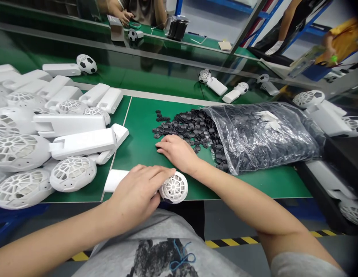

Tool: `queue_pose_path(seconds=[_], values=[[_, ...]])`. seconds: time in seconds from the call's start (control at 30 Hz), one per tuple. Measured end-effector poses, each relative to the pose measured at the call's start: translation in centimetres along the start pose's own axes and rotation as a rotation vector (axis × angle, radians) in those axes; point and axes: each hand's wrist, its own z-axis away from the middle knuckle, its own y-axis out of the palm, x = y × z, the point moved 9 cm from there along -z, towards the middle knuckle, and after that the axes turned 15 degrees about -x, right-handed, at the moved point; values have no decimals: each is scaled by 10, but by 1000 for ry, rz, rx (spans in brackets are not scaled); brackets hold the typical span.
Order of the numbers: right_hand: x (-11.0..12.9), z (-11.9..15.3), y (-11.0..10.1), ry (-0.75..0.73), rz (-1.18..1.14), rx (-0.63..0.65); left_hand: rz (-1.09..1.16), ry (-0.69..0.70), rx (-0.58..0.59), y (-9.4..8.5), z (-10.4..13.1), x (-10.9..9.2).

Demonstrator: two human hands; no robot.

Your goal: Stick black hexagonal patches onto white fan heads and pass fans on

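Note:
My left hand point(138, 188) is closed around a white handheld fan point(173, 187) lying at the table's front edge. Its round lattice head faces up on the right, and its white handle sticks out left of the hand. My right hand point(179, 152) rests by the near edge of a heap of small black plastic pieces point(190, 125), its fingers drawn together and pointing left. Whatever is between those fingertips is too small to make out. The black pieces spill from the mouth of a clear plastic bag point(271, 142) on the right, which holds many more.
Several white fans point(20, 152) are piled on the left. Beyond the table, a green conveyor belt point(150, 77) carries fans with black-and-white ball heads point(86, 64). More fans point(323, 111) stand at the right beside a black box point(345, 154). Other people work across the belt.

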Motion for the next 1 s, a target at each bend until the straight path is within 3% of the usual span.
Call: queue_pose_path(seconds=[0.1, 0.2, 0.37, 0.5, 0.63, 0.77, 1.0], values=[[6, 0, 7, -114, 174, 113, 6, 12, 0, -3, -7, 3], [-7, 5, -6, -52, 164, 88, -39, 36, -34, -7, -13, 13], [-26, 32, -53, 216, -198, -118, -125, -4, -72, -10, -20, 34], [-15, 63, -75, 395, -560, -221, -65, -7, -5, -8, -17, 33], [14, 76, -75, 317, -638, -278, -13, -14, 2, -8, -14, 29], [27, 80, -66, 266, -643, -356, 2, -75, -54, -8, -15, 32], [10, 81, -47, 475, -737, -343, 5, -103, -69, -9, -16, 30]])
